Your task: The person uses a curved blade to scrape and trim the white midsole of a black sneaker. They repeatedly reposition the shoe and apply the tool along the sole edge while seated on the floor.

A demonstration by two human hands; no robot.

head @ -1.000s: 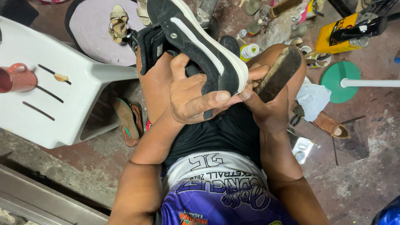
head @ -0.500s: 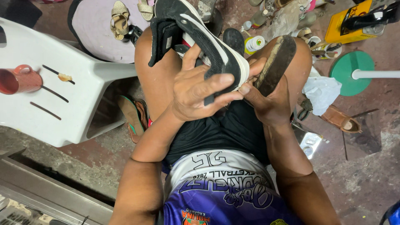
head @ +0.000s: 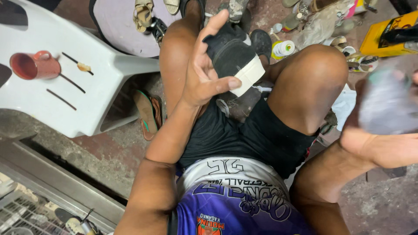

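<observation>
The floor [head: 383, 204] is rough concrete with worn red paint, and it is crowded: a white plastic chair [head: 65, 100] stands on the left with a red mug [head: 35, 65] on its seat, a brown sandal [head: 148, 113] lies partly under it, and more sandals [head: 143, 15] rest on a grey mat [head: 113, 26] at the top. At the top right there are a roll of white thread [head: 284, 48], small jars and a yellow box [head: 387, 37]. The person sits with bare knees up, in black shorts and a purple and white shirt. The left hand [head: 204, 74] holds a black shoe [head: 233, 56] with a white sole edge between the knees; the thumb presses on the white edge and the fingers are spread behind the shoe, so the grip is a loose hold on the shoe, not clenched. The right hand [head: 383, 113] is at the right border, strongly blurred, and seems to carry something grey; one cannot tell what it is, nor how the grip is. The top of the shoe is hidden behind the left hand. At the bottom left a metal rail [head: 52, 169] and a wire grid are cut off by the border.
</observation>
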